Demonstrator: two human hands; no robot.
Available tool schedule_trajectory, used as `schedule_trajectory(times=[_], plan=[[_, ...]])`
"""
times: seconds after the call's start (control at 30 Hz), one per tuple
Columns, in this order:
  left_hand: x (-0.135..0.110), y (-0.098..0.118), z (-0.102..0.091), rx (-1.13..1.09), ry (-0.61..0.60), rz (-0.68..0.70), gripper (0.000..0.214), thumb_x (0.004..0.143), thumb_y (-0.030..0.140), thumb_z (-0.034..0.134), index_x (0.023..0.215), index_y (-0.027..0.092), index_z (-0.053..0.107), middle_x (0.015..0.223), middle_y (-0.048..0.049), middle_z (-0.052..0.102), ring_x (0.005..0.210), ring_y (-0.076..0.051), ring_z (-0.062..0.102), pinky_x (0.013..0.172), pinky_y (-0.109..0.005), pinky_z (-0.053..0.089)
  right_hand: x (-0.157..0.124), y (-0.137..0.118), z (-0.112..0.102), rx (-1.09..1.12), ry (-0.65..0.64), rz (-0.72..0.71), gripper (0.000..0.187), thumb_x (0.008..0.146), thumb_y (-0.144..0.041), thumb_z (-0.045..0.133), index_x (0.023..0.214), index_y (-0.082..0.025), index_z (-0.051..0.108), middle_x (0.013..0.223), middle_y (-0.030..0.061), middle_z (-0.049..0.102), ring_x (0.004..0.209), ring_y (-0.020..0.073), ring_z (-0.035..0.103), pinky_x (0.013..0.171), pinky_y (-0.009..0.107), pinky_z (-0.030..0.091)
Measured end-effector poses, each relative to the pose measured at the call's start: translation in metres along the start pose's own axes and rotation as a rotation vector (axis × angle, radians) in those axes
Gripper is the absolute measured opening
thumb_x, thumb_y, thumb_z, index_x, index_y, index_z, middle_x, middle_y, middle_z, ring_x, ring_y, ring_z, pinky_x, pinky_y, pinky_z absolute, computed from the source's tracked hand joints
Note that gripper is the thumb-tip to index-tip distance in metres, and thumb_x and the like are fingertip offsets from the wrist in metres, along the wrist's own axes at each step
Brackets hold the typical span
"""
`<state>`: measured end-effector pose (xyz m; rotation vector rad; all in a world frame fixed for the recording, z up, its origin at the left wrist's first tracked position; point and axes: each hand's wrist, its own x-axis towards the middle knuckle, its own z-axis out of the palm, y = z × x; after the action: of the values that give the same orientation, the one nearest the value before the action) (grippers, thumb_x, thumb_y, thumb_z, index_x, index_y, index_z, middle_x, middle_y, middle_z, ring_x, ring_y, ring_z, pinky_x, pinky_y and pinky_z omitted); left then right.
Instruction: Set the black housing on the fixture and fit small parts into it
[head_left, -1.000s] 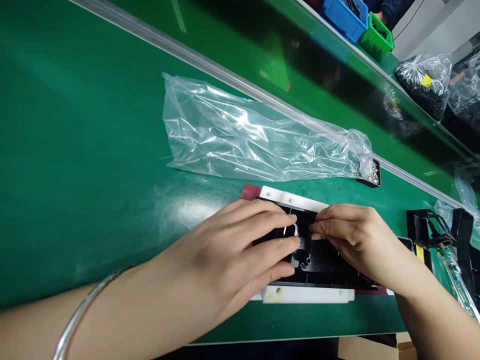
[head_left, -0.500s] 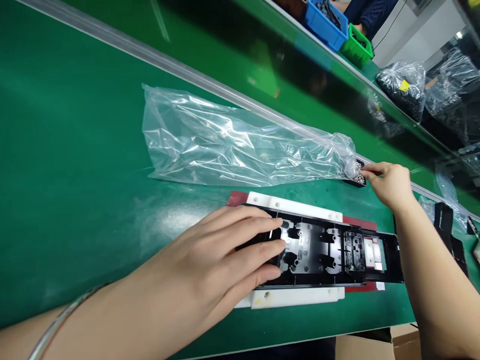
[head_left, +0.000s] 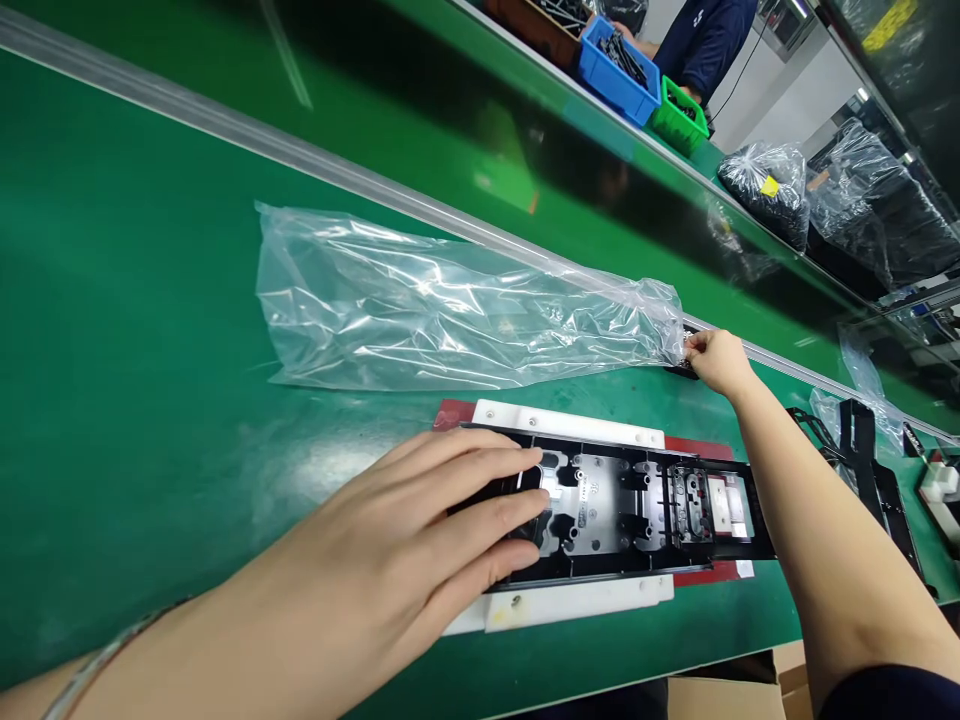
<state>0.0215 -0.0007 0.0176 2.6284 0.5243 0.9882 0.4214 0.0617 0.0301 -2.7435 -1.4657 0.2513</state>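
Note:
A long black plastic housing (head_left: 637,510) lies open side up in a white jig (head_left: 570,425) on the green bench. My left hand (head_left: 420,540) rests flat on the housing's left end, fingers stretched out. My right hand (head_left: 716,358) reaches far to a small black tray of screws (head_left: 681,368) at the end of a clear plastic bag (head_left: 450,310). Its fingers are pinched together over the tray; whatever they hold is too small to see.
A metal rail (head_left: 375,180) runs diagonally behind the bag, with a conveyor belt beyond. Black frame parts (head_left: 870,470) lie at the right. Blue (head_left: 615,70) and green bins (head_left: 679,115), bagged black parts (head_left: 765,190) and another person (head_left: 705,40) are at the far side.
My right hand left the housing and moved up and right to the screw tray, closing its fingers there. My left hand stayed on the housing. The view shifted right.

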Motion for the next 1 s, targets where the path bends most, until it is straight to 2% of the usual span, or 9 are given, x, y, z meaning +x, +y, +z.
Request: schedule_trajectory(times=[0.1,0.2,0.33,0.4,0.47,0.57,0.8,0.9,1.0], plan=[[0.002,0.001,0.0,0.0,0.014,-0.007,0.027,0.115,0.031,0.043,0.123,0.027,0.068,0.126,0.0022,0.071,0.121,-0.017,0.064,0.102,-0.032,0.053,-0.006,0.003,-0.007,0.037,0.076,0.025,0.012,0.096,-0.009,0.068,0.102,-0.009,0.079,0.092,0.0067,0.068,0.082,0.0142,0.059,0.087,0.025,0.045],[0.004,0.003,-0.001,0.002,0.03,-0.004,0.026,0.114,0.028,0.043,0.119,0.023,0.069,0.121,0.0001,0.073,0.118,-0.018,0.067,0.1,-0.033,0.057,-0.036,0.004,-0.019,0.287,0.186,-0.071,0.009,0.095,-0.013,0.069,0.097,-0.007,0.076,0.086,0.006,0.066,0.072,0.0117,0.058,0.074,0.022,0.044],[0.003,0.006,-0.001,-0.009,0.02,-0.01,0.026,0.114,0.026,0.042,0.117,0.021,0.068,0.121,-0.0019,0.073,0.118,-0.019,0.066,0.101,-0.035,0.057,-0.12,-0.011,-0.031,0.642,0.08,-0.646,0.013,0.094,-0.023,0.077,0.091,-0.012,0.072,0.081,0.0023,0.065,0.067,0.0088,0.062,0.061,0.014,0.049],[0.001,0.008,0.0,-0.026,-0.001,-0.024,0.025,0.114,0.025,0.044,0.121,0.021,0.067,0.123,-0.0025,0.072,0.121,-0.02,0.066,0.102,-0.037,0.058,-0.163,-0.023,-0.028,0.649,-0.02,-0.87,0.006,0.1,-0.013,0.071,0.095,-0.015,0.069,0.092,-0.0008,0.068,0.079,0.0051,0.067,0.07,0.008,0.053],[-0.001,0.008,0.001,-0.044,-0.016,-0.037,0.023,0.113,0.024,0.046,0.123,0.02,0.066,0.123,-0.0028,0.072,0.12,-0.02,0.066,0.102,-0.038,0.058,-0.194,-0.033,-0.02,0.672,-0.112,-0.984,0.013,0.101,-0.004,0.066,0.106,-0.016,0.068,0.103,-0.0015,0.069,0.093,0.0039,0.069,0.085,0.007,0.056],[-0.003,0.009,0.002,-0.045,-0.025,-0.043,0.019,0.112,0.023,0.051,0.123,0.019,0.066,0.123,-0.0034,0.071,0.119,-0.021,0.065,0.102,-0.039,0.058,-0.215,-0.042,-0.006,0.798,-0.239,-1.006,0.018,0.102,0.0,0.061,0.112,-0.014,0.067,0.105,0.0002,0.068,0.095,0.0035,0.068,0.088,0.006,0.056],[-0.002,0.013,0.001,-0.039,-0.048,-0.069,0.018,0.11,0.019,0.055,0.124,0.018,0.065,0.126,-0.0037,0.07,0.123,-0.021,0.064,0.108,-0.041,0.057,-0.217,-0.044,0.006,1.01,-0.433,-0.865,0.017,0.104,0.003,0.057,0.11,-0.012,0.063,0.1,-0.0004,0.069,0.087,0.0039,0.07,0.082,0.007,0.058],[-0.002,0.014,0.0,-0.039,-0.053,-0.073,0.018,0.11,0.02,0.055,0.124,0.018,0.066,0.126,-0.004,0.07,0.123,-0.022,0.065,0.107,-0.042,0.057,-0.218,-0.043,0.006,0.981,-0.403,-0.883,0.015,0.105,0.001,0.058,0.11,-0.012,0.063,0.1,-0.0007,0.068,0.088,0.0037,0.069,0.083,0.008,0.058],[-0.003,0.015,-0.002,-0.032,-0.062,-0.072,0.019,0.11,0.02,0.055,0.125,0.018,0.065,0.127,-0.0042,0.069,0.124,-0.022,0.064,0.109,-0.041,0.056,-0.218,-0.041,0.005,0.842,-0.271,-0.972,0.014,0.103,-0.001,0.061,0.11,-0.012,0.065,0.104,0.0006,0.066,0.096,0.0035,0.067,0.089,0.008,0.055]])
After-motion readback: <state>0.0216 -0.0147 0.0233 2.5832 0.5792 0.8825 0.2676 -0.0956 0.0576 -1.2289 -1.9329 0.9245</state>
